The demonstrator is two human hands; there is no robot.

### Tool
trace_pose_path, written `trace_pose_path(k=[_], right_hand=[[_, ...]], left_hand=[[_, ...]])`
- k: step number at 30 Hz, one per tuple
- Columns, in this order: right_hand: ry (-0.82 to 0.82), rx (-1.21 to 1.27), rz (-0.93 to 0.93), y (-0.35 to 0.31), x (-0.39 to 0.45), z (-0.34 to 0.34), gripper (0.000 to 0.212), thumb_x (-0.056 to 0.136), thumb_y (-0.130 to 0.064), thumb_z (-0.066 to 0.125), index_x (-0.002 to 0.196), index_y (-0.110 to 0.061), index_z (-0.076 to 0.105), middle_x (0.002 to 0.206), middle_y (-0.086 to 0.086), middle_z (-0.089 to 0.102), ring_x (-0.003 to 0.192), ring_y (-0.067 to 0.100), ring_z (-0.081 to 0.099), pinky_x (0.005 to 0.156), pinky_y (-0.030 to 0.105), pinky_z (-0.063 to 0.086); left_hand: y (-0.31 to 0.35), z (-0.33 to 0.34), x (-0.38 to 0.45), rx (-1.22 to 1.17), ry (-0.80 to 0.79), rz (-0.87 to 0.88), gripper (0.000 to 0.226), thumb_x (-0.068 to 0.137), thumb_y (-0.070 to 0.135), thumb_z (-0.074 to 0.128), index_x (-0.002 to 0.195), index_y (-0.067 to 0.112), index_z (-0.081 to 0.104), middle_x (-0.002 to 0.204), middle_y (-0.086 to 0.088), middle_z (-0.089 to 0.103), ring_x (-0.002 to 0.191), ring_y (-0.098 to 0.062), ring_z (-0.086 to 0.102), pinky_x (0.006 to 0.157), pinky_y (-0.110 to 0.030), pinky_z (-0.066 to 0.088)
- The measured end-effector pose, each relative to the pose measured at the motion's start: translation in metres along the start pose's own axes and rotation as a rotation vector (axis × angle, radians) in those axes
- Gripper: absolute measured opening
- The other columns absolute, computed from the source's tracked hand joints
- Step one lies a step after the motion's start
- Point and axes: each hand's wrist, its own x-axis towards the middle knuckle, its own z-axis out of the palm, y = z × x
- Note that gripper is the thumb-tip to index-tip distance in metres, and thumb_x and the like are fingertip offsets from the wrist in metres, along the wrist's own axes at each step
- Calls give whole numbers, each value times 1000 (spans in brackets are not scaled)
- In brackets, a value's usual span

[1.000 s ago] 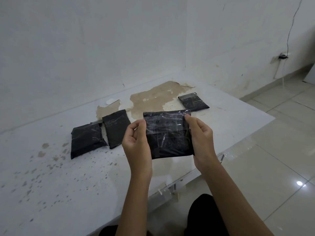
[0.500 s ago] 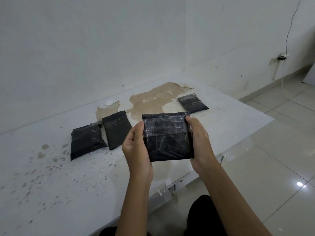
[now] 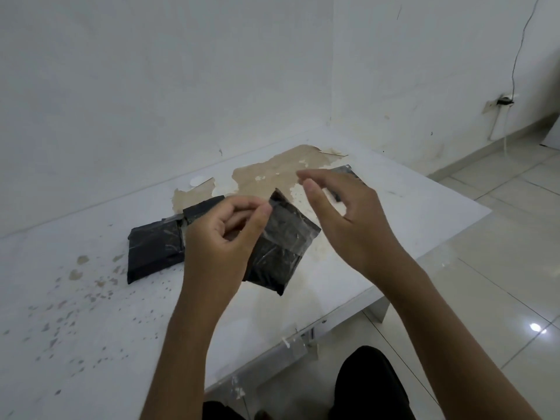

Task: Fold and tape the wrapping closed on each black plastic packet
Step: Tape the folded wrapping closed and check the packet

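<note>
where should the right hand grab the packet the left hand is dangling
By its free lower right edge, coming in from the right. The left hand pinches only the top corner, so the packet hangs tilted with that side open toward the empty right hand.

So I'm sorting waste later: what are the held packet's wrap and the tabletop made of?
Packet: black plastic film, seemingly under glossy clear tape, judging by crinkles and glare. Table: probably fibreboard or similar under a smooth white coating, since a peeled patch shows matte tan beneath.

A bare, plain room: stained white walls, a peeling white table, glossy floor tiles, a wall socket far right.
</note>
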Motion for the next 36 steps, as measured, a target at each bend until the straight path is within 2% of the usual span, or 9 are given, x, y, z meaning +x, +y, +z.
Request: trace_pose_path(k=[4, 8, 11, 15, 21, 26, 29, 31, 36], right_hand=[[-155, 109, -23, -10, 4, 4, 26, 105, -32, 47, 111, -24, 71, 100, -18, 70, 100, 1, 63, 84, 14, 47], [-119, 319, -13, -15, -5, 5, 26, 106, -23, 46, 96, -17, 69, 81, -13, 64, 80, 6, 60, 72, 16, 45], [-73, 414, 41, -19, -9, 6, 25, 105, -23, 49, 94, -15, 70, 82, 2, 66, 81, 19, 63, 71, 27, 51], [-79, 488, 114, -16, -10, 8, 25, 106, -24, 48, 94, -20, 69, 86, 6, 67, 83, 15, 63, 75, 33, 54], [-135, 529, 204, -8, -14, 12, 13, 95, -29, 65, 102, -20, 71, 96, 5, 72, 87, 23, 68, 76, 33, 58], [-128, 444, 183, -6, -15, 12, 18, 88, -15, 76, 104, -22, 71, 97, 3, 73, 90, 26, 68, 75, 28, 60], [-93, 452, 178, -7, -14, 12, 17, 88, -16, 76, 104, -21, 71, 96, 4, 73, 90, 21, 69, 73, 23, 58], [-85, 443, 175, -6, -13, 12, 17, 88, -18, 75, 105, -20, 71, 97, 3, 73, 92, 21, 69, 76, 29, 61], [-77, 447, 172, -6, -13, 16, 14, 90, -19, 74, 103, -22, 71, 97, 2, 72, 93, 22, 69, 80, 38, 62]], left_hand=[[17, -4, 2, 101, -47, 209, 6, 93, 29, 71, 98, 30, 72, 89, 18, 76, 89, -3, 74, 69, -24, 62], [25, -5, 2, 105, -31, 323, 7, 95, 23, 70, 100, 27, 71, 92, 17, 75, 91, -4, 74, 72, -18, 58], [29, -2, 3, 84, 1, 284, 4, 95, 26, 69, 97, 27, 73, 93, 18, 74, 92, -4, 72, 70, -19, 58], [24, 1, 6, 35, 42, 148, 7, 91, 29, 74, 95, 25, 79, 88, 17, 76, 86, -11, 72, 72, -40, 62], [26, 1, 10, -87, -18, -56, 3, 86, 27, 78, 88, 28, 80, 84, 12, 77, 80, -8, 73, 66, -21, 58], [32, -13, 28, -116, -166, -286, 11, 83, 35, 80, 92, 31, 83, 89, 6, 78, 86, -18, 74, 68, -25, 59], [39, -24, 39, -60, -169, -249, 27, 83, 53, 72, 104, 39, 79, 95, 9, 78, 83, -12, 68, 79, -34, 62], [44, -31, 42, -41, -108, -169, 21, 93, 47, 66, 103, 35, 79, 94, 9, 77, 80, -8, 64, 81, -40, 64], [49, -35, 34, 161, -164, 10, 18, 91, 46, 67, 91, 33, 80, 87, 18, 77, 81, -6, 70, 79, -33, 60]])
